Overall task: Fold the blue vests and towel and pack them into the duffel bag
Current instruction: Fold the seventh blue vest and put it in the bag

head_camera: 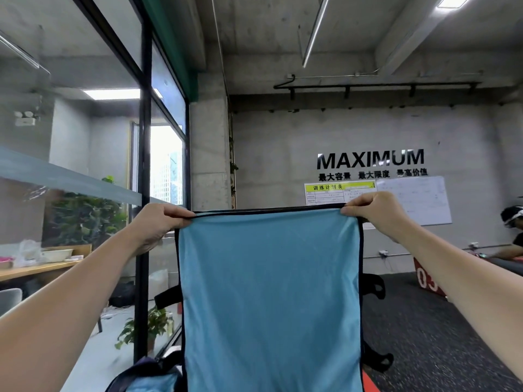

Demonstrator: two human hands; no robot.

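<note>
I hold a light blue vest point(268, 292) with black trim up in front of me, stretched flat by its top edge. My left hand point(158, 222) pinches the top left corner and my right hand point(376, 210) pinches the top right corner. Black side straps point(373, 287) stick out from both edges of the vest. Below at the bottom left, a dark duffel bag point(147, 372) shows part of its opening with blue fabric inside. The vest hides most of what lies under it.
A glass partition with a black frame point(144, 165) stands on the left, with a potted plant point(152, 326) at its foot. A person point(513, 230) sits at the far right edge. Dark speckled floor point(438, 335) spreads to the right, near a red box point(427, 278).
</note>
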